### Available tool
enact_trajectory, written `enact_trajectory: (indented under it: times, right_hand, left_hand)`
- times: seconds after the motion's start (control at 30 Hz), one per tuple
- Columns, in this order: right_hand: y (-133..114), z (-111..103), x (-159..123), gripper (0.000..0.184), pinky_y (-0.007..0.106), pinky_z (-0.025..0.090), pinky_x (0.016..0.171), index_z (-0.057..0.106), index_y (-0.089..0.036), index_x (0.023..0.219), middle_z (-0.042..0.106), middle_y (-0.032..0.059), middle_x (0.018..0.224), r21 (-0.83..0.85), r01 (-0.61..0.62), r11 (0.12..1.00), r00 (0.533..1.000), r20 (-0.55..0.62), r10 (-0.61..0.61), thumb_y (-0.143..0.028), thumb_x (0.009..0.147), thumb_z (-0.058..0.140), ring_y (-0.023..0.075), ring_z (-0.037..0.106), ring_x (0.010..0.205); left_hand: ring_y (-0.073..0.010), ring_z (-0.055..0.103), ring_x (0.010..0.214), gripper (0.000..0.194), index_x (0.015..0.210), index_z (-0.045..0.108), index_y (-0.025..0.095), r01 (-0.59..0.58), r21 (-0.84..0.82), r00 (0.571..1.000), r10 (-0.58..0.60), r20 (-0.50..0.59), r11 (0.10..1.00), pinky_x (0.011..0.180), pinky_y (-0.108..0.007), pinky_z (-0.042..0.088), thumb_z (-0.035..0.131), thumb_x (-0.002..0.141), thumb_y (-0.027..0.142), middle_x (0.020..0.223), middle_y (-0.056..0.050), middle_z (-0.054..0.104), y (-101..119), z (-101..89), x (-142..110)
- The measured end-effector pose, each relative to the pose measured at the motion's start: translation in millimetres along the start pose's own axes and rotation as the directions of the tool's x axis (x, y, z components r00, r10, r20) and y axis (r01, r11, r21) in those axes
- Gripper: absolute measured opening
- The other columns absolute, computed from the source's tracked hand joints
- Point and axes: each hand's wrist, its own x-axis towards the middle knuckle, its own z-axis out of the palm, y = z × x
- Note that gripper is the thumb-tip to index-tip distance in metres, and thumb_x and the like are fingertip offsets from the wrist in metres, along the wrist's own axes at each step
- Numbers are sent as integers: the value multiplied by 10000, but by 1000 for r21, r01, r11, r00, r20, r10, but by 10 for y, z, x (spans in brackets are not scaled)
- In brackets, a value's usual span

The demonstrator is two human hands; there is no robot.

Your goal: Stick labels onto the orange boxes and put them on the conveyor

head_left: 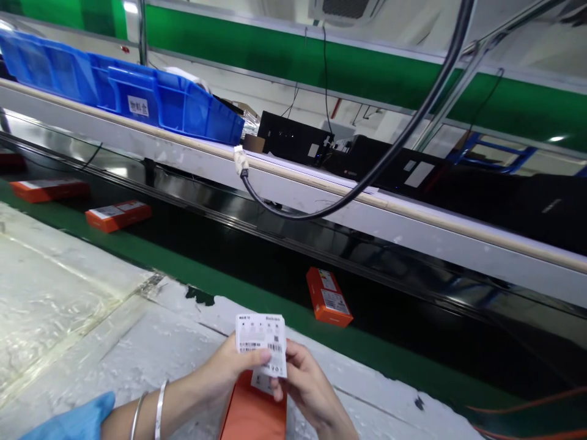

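Left hand (229,370): pinching the white label (261,351) by its left edge, above the orange box (252,412).
Right hand (305,382): gripping the label's lower right corner, thumb on its face.
Box: lying at the near edge of the worktable (92,318).
Technique: squaring the label to the box edges probably matters before pressing.
Belt (257,256): carrying more orange boxes (328,296).

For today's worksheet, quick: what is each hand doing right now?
Left hand: closed on the white label, above the orange box.
Right hand: fingers pinching the same label's lower edge.
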Motion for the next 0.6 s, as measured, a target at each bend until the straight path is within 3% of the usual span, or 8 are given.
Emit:
enact_trajectory:
  times: [0.1, 0.2, 0.33, 0.43, 0.53, 0.6]
  right_hand:
    - [68, 18, 51, 283, 166, 353, 442, 681, -132, 761, 572, -1, 564, -31, -19, 999, 1000, 5, 19, -399, 708, 757, 89, 455, 448]
    - [-15, -29, 58, 265, 210, 405, 521, 689, -143, 736, 588, 6, 613, -172, 68, 983, 995, -57, -79, -404, 739, 736, 127, 499, 522]
    - [-188, -49, -41, 294, 248, 434, 603, 653, -158, 882, 611, 21, 701, -452, 191, 871, 909, -254, -331, -446, 829, 628, 176, 544, 638]
    - [-197, 17, -152, 283, 256, 427, 619, 610, -169, 777, 613, 28, 713, -616, 162, 771, 865, -287, -411, -446, 833, 621, 185, 547, 659]
    - [-69, 23, -279, 345, 249, 405, 581, 557, -182, 680, 575, 10, 641, -633, 127, 763, 856, -318, -407, -486, 813, 651, 169, 520, 606]
    - [76, -44, -379, 420, 236, 376, 506, 520, -187, 660, 547, -5, 580, -540, 72, 839, 885, -354, -303, -558, 766, 685, 149, 490, 521]
  left_hand:
    - [-227, 644, 661, 420, 956, 658, 73, 5, 133, 994, -19, 107, 991, 660, -313, 512, 764, 729, 410, 761, -129, 684, 15, -30, -27]
    - [-258, 653, 822, 394, 1008, 654, 107, -34, 261, 999, 32, 14, 965, 762, -341, 518, 714, 773, 418, 904, -127, 692, 7, -88, -19]
    - [-263, 609, 983, 314, 1027, 647, 130, -83, 371, 993, 109, -51, 925, 895, -342, 471, 677, 811, 356, 1028, -111, 663, -16, -58, 38]
    - [-258, 608, 968, 280, 1042, 642, 148, -110, 434, 990, 136, -28, 894, 878, -336, 478, 659, 820, 318, 1027, -97, 651, 1, -29, 9]
    - [-247, 580, 1012, 188, 959, 687, 194, -146, 619, 983, 181, 6, 772, 897, -317, 460, 645, 826, 319, 1002, -67, 654, 120, -270, -322]
    - [-251, 568, 1040, 174, 821, 711, 215, -111, 761, 952, 289, -104, 639, 892, -294, 455, 634, 828, 371, 921, -51, 671, 270, -618, -789]
